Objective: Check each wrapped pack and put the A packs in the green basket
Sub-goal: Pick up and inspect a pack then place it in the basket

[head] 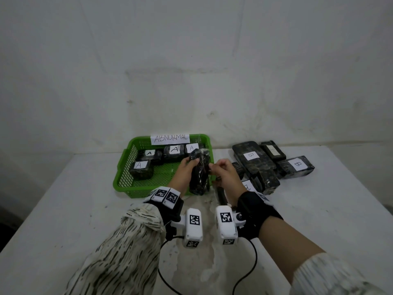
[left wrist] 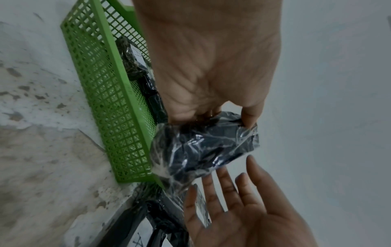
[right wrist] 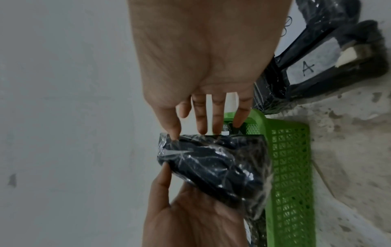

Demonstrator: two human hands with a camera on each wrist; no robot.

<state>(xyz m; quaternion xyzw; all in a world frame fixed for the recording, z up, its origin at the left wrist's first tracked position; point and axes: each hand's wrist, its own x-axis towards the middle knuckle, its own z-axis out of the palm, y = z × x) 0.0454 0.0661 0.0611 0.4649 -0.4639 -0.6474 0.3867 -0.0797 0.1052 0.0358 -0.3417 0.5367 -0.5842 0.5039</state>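
Observation:
My left hand [head: 185, 169] grips a black pack [head: 198, 177] wrapped in clear film and holds it upright above the front right corner of the green basket [head: 127, 173]. In the left wrist view its thumb and fingers [left wrist: 249, 117] clamp the pack [left wrist: 203, 147] at one end. My right hand [head: 221, 171] is beside the pack with straight fingers; in the right wrist view its fingertips [right wrist: 201, 130] touch the pack's [right wrist: 213, 160] top edge. No label shows on the held pack. Several packs marked A [head: 141, 170] lie in the basket.
A paper sign reading ABNORMAL [head: 170, 138] hangs on the basket's back rim. To the right of the basket, packs marked B [head: 255, 162] [head: 295, 167] are piled on the white table. Under my right hand lies another pack with an A label [right wrist: 306, 68]. A wall stands close behind.

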